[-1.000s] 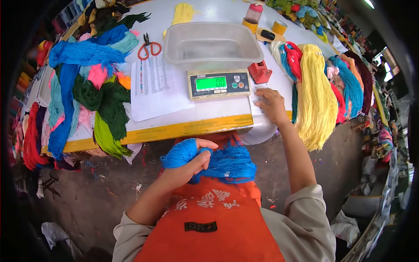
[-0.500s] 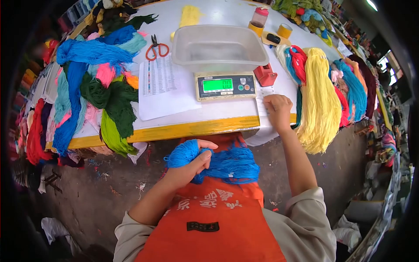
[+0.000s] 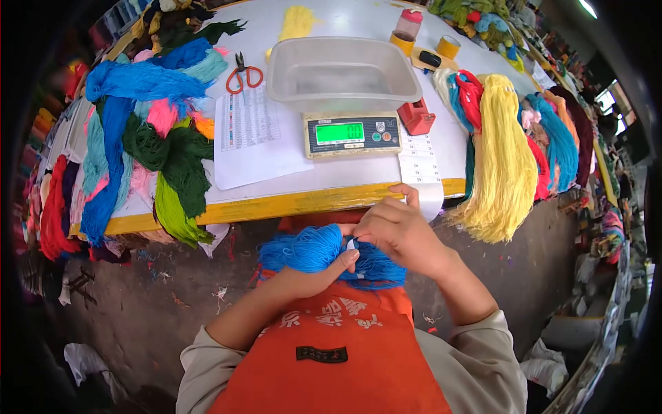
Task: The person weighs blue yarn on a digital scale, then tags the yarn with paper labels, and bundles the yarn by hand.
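A skein of bright blue yarn is bunched in front of my orange apron. My left hand is closed around its middle, thumb on the near side. Over the skein, my right hand pinches a small white label against the yarn beside my left thumb. A strip of printed white labels hangs over the table's front edge, just beyond my right hand.
A digital scale reading 0.0 carries a grey plastic tub. A red dispenser stands to its right. Red-handled scissors and printed sheets lie left. Yarn skeins drape over the table, including a yellow one.
My right hand has come down and left from the label strip to the blue skein. A white label now shows at its fingertips. My left hand keeps its hold.
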Available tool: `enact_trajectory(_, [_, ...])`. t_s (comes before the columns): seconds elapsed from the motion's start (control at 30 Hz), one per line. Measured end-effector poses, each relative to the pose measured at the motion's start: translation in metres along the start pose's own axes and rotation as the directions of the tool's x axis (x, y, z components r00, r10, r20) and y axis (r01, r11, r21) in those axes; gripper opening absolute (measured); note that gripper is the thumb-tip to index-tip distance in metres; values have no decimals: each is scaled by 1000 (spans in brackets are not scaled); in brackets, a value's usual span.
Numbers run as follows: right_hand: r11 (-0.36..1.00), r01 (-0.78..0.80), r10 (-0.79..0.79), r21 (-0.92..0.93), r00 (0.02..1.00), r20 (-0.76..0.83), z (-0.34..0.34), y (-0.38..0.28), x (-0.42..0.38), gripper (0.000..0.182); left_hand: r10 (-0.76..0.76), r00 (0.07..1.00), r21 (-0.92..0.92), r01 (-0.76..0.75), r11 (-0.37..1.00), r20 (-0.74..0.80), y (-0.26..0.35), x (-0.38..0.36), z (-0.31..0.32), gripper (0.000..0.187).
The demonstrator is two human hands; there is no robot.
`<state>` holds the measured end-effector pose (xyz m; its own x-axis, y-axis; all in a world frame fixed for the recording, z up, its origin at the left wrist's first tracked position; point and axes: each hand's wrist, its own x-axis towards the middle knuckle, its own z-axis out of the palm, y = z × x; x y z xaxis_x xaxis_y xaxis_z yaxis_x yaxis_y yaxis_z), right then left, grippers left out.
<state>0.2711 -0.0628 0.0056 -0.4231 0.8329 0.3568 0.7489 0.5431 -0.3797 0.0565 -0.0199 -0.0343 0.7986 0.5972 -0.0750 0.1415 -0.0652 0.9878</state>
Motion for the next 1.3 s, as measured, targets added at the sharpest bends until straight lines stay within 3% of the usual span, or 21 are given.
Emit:
enact_trajectory(0.27, [999, 16, -14, 46, 999, -46, 11, -2, 8, 17, -31, 994, -116, 19, 993, -105, -6, -10, -10, 39])
enact_trajectory(0.47, [997, 59, -58, -43, 998, 37, 6, -7, 13, 16, -19, 997, -163, 6, 987, -81, -5, -9, -12, 42])
enact_trajectory(0.67, [1000, 19, -19, 14, 1000, -17, 18, -12, 21, 23, -41, 998, -157, 32, 987, -52, -9, -10, -14, 45])
enact_trajectory(0.73, [921, -210, 260, 327, 959, -116, 34, -9, 15, 29, -57, 992, -218, 30, 976, -115, -5, -13, -14, 49])
enact_trajectory(0.77, [837, -273, 303, 475, 953, 14, 38, -5, 13, 43, -60, 991, -218, 33, 975, -119, -5, -13, -14, 49])
enact_trajectory(0.8, [835, -272, 301, 478, 953, 16, 43, -6, 13, 43, -54, 987, -259, 13, 966, -154, -6, -13, -14, 51])
enact_trajectory(0.87, [538, -313, 294, 783, 940, 174, 50, -10, 14, 52, -35, 982, -289, -20, 957, -184, -8, -13, -16, 55])
enact_trajectory(0.93, [541, -297, 244, 787, 951, 191, 56, -7, 12, 55, -36, 983, -290, -17, 957, -179, -13, -12, -16, 56])
enact_trajectory(1.0, [278, -340, 253, 898, 928, 272, 61, -6, 10, 54, -35, 984, -292, -17, 956, -173, -14, -12, -16, 58])
enact_trajectory(1.3, [342, -343, 268, 875, 928, 259, 65, -4, 7, 53, -10, 987, -285, -37, 958, -161, -18, -10, -15, 58])
